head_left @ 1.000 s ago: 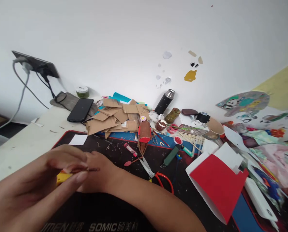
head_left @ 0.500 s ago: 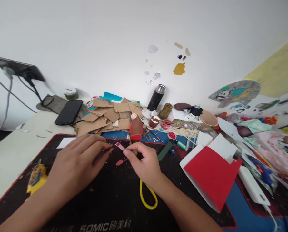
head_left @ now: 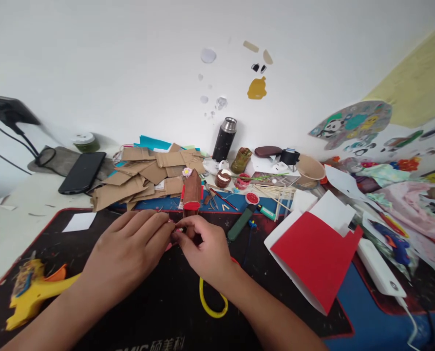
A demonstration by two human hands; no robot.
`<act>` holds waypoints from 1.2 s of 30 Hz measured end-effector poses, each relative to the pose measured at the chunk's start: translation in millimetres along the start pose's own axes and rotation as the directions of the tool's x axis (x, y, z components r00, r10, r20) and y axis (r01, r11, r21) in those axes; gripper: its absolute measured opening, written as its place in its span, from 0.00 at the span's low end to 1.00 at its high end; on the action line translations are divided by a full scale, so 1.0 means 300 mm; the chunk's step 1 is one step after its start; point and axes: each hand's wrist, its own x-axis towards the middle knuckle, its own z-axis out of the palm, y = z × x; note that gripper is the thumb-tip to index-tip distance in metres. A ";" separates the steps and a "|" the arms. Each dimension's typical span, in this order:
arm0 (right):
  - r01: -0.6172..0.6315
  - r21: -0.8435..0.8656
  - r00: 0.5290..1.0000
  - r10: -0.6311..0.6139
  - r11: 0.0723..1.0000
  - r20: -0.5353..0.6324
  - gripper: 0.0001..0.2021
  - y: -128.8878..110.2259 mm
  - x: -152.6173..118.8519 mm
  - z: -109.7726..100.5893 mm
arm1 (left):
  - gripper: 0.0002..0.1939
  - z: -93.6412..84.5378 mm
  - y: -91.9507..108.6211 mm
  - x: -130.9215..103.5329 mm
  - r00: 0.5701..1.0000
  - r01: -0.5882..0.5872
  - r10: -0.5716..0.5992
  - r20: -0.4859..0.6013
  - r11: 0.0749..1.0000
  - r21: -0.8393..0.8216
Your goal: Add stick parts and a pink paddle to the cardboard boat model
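My left hand (head_left: 131,243) and my right hand (head_left: 204,246) meet above the black desk mat, fingertips pinched together. Between them is a small pink piece (head_left: 179,230), mostly covered by the fingers; it looks like the pink-edged strip from earlier. What else the left fingertips grip is too small to make out. Just behind the hands stands a little brown house-shaped model (head_left: 193,187) with a red front edge and a pink flower on top. A yellow loop handle (head_left: 213,312) lies by my right wrist, and a yellow glue gun (head_left: 38,292) lies beside my left forearm.
Cut cardboard pieces (head_left: 140,170) are heaped behind the hands, with a black phone (head_left: 82,172) to their left. A black thermos (head_left: 224,140) stands by the wall. Toward the right are a green-handled tool (head_left: 241,224), a folded red sheet (head_left: 315,258) and a white power strip (head_left: 381,268).
My hands have come together, the right one bringing the pink strip to the left fingertips. The view has shifted, uncovering more of the glue gun and the white paper at left.
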 end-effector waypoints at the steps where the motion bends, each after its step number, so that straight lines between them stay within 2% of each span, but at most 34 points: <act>1: 0.007 0.002 1.000 -0.007 1.000 -0.011 0.08 0.004 -0.002 -0.002 | 0.15 0.004 0.004 0.004 1.000 -0.006 0.006 0.003 1.000 -0.005; 6: 0.013 -0.013 0.999 -0.014 1.000 -0.032 0.10 0.019 -0.008 -0.015 | 0.18 0.011 0.022 0.028 1.000 -0.009 0.009 0.008 1.000 -0.010; 11: 0.009 0.018 0.997 -0.008 1.000 -0.073 0.11 0.031 -0.008 -0.018 | 0.18 0.017 0.038 0.045 0.999 0.046 -0.046 0.001 0.996 -0.080; 16: -0.018 0.057 0.999 0.021 0.998 -0.045 0.11 0.052 -0.014 -0.015 | 0.16 0.031 0.045 0.057 1.000 0.016 -0.015 0.020 0.999 -0.032; 22: -0.053 0.046 0.998 0.054 0.998 -0.020 0.10 0.076 -0.021 -0.012 | 0.17 0.047 0.042 0.058 0.997 0.068 -0.065 0.030 0.992 -0.111; 28: -0.060 0.040 0.998 0.061 0.997 -0.031 0.10 0.090 -0.023 -0.002 | 0.19 0.057 0.045 0.046 0.997 0.057 -0.050 0.053 0.991 -0.121; 31: -0.044 0.047 0.996 0.047 0.998 -0.069 0.09 0.090 -0.024 -0.004 | 0.16 0.055 0.033 0.039 0.997 0.069 -0.063 0.032 0.973 -0.222; 33: -0.049 0.071 0.992 0.057 0.996 -0.109 0.09 0.088 -0.023 -0.013 | 0.13 0.053 0.010 0.037 0.993 0.107 -0.115 -0.003 0.936 -0.336; 36: -0.105 0.148 0.975 0.132 0.983 -0.181 0.09 0.090 -0.011 -0.041 | 0.10 0.067 -0.040 0.035 0.983 0.164 -0.184 -0.005 0.887 -0.433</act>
